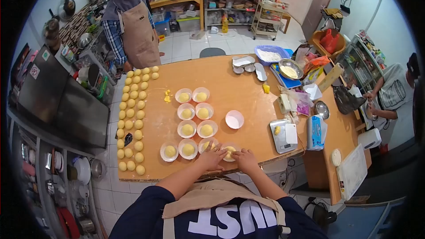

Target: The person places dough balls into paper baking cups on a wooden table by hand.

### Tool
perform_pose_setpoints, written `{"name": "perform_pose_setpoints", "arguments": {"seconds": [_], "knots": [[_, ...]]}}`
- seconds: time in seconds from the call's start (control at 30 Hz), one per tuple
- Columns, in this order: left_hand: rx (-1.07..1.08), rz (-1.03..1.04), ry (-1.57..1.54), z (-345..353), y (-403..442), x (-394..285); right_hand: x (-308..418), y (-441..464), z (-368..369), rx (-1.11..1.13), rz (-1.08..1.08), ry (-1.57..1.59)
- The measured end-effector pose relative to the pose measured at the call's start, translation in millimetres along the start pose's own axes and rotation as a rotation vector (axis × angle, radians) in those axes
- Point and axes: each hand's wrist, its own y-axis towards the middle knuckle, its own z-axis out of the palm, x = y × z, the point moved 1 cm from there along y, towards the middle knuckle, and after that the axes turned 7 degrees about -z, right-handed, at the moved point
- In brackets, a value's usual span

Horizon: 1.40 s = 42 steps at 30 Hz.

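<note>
1. A round, pale-yellow dough ball (229,151) is seated in a white fluted paper cup (232,144), at the right end of the near row on the tabletop (177,79).
2. The cup is flanked by the left hand (212,158), loosely spread, and the right hand (245,160), half curled; whether either grips cannot be told.
3. Light, even pressure is probably best applied, cup walls uncrushed.

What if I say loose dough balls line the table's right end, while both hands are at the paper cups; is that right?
Not quite: in the head view, the loose dough balls line the left end of the table. The left hand and right hand are at the paper cups.
</note>
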Motion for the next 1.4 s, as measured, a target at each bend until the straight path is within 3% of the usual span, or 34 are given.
{"name": "perform_pose_setpoints", "arguments": {"seconds": [0.27, 0.47, 0.67, 0.87, 1.07, 1.17, 1.27, 1.4], "knots": [[-0.093, 0.034, -0.028, -1.3, 4.8, 1.7, 1.6, 1.3, -5.5, -0.137, 0.015, 0.07], [-0.141, 0.033, -0.037, 12.1, 5.1, 7.6, 3.7, 6.8, 0.0, 0.072, 0.048, 0.03], [-0.145, -0.011, -0.117, 8.4, 1.5, 5.6, 0.6, 7.8, -7.5, -0.065, 0.037, 0.101], [-0.116, -0.005, -0.077, 9.0, -0.7, 4.6, 8.2, 19.9, -0.3, -0.053, -0.002, 0.008], [-0.167, -0.032, -0.13, 14.2, -2.0, 6.7, 2.2, 27.5, -12.7, 0.19, 0.041, 0.026], [-0.149, -0.044, -0.091, 12.8, -4.6, 6.6, 1.7, 29.1, -15.9, 0.059, 0.092, 0.115], [-0.067, -0.055, 0.013, 3.6, -5.4, 5.4, 5.1, 34.3, -13.3, -0.135, 0.007, 0.068], [-0.048, -0.073, -0.029, 7.4, -1.2, 8.3, 5.0, 36.8, 0.2, -0.012, -0.017, 0.015]]}}
